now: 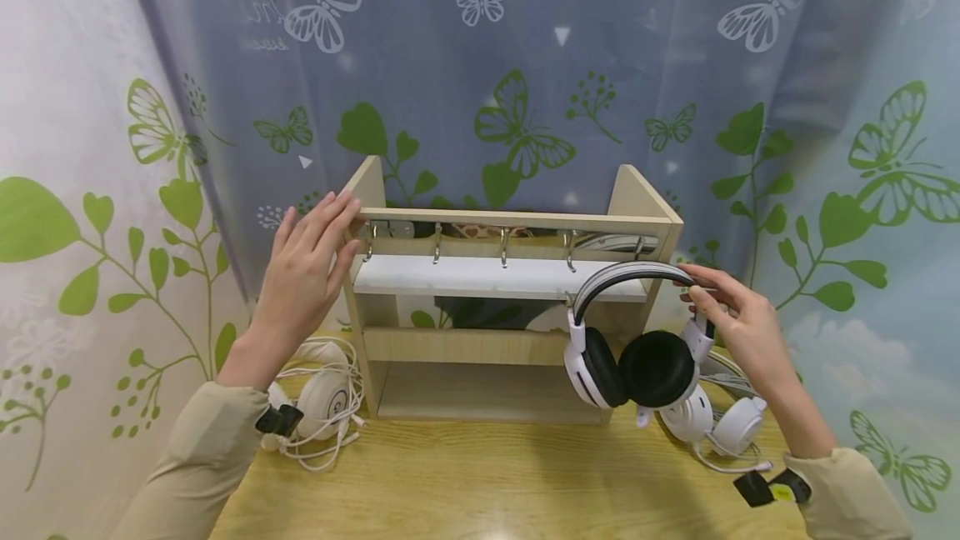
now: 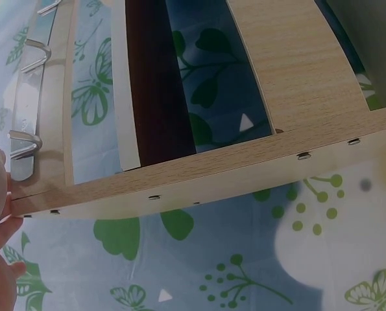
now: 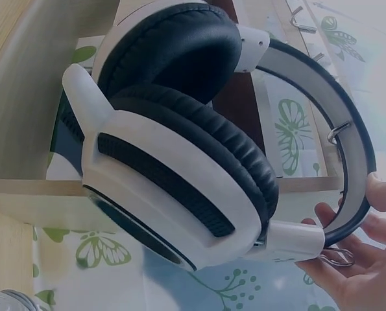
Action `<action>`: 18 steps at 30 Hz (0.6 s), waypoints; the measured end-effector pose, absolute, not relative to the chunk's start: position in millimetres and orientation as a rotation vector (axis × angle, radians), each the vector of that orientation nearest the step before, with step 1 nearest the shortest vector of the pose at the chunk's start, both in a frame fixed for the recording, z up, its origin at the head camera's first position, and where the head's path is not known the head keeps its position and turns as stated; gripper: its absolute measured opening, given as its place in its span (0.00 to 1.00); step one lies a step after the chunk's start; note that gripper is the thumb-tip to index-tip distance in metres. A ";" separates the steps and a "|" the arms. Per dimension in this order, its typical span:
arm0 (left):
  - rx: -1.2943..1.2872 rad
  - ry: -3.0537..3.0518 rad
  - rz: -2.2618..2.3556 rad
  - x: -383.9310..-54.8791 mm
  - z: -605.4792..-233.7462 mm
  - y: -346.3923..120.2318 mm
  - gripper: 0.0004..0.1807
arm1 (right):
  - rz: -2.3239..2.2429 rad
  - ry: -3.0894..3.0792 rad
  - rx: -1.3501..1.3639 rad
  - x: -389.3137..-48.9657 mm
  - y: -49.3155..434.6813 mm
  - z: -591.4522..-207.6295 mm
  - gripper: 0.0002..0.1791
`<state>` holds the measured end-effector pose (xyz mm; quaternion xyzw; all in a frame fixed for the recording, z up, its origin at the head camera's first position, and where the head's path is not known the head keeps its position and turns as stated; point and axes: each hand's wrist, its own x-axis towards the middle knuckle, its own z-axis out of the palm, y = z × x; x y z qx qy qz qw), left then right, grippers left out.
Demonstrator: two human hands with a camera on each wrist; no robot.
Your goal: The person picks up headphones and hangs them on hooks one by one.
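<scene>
One right hand holds one black-and-white headset.

You have room before the middle hooks; headphones block the rack at right, your left fingers at left.

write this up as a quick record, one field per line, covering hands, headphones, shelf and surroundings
left hand: rests on upper left side of wooden shelf
right hand: holds headband of white headphones with black pads
headphones on hook: cannot tell; headband is near right end of row
metal hooks: in a row along shelf's upper rail
table left of shelf: white headset with cable
table right of shelf: another white headset
backdrop: butterfly-and-leaf print
</scene>
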<state>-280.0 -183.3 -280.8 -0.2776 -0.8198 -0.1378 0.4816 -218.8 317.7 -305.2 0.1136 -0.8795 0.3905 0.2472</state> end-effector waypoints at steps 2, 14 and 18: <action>-0.677 -1.998 -0.340 -280.0 -281.0 -183.2 0.27 | 1.060 -2.410 0.299 -219.6 318.3 -305.6 0.21; -0.674 -1.999 -0.346 -280.5 -281.6 -183.5 0.27 | 1.082 -2.402 0.276 -218.9 319.1 -306.3 0.20; -0.672 -2.002 -0.345 -280.4 -282.2 -183.5 0.27 | 1.086 -2.394 0.274 -217.8 319.1 -305.6 0.20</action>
